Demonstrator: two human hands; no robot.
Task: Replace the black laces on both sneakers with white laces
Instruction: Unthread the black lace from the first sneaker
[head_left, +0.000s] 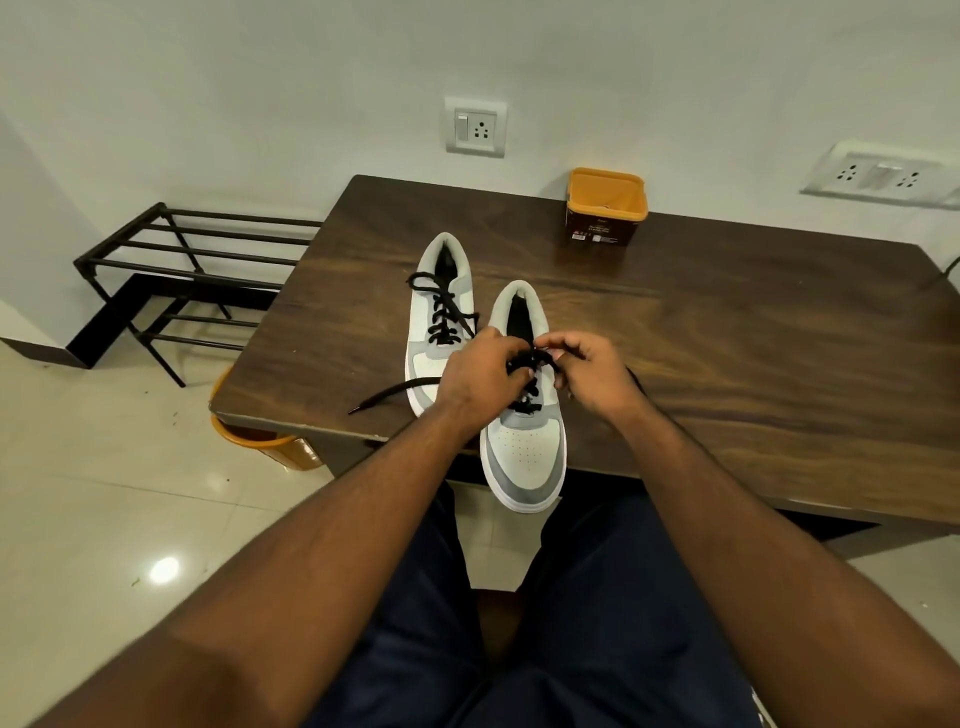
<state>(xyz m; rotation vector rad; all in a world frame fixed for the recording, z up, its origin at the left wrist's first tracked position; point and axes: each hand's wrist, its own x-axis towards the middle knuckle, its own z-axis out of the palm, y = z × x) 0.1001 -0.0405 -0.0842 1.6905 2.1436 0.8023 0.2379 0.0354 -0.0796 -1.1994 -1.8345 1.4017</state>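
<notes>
Black lace (535, 358) on near sneaker (524, 457): both hands, left (480, 371) and right (592, 371), pinch it with curled fingers.

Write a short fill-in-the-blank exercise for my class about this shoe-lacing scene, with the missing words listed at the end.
1. Both hands, the left hand and the right hand, work on the black lace of the ____ sneaker.
2. The far sneaker is threaded with a lace coloured ____.
3. The orange tub stands on the ____.
4. The near sneaker's toe juts over the table's ____.

Missing words: near; black; table; edge
</notes>
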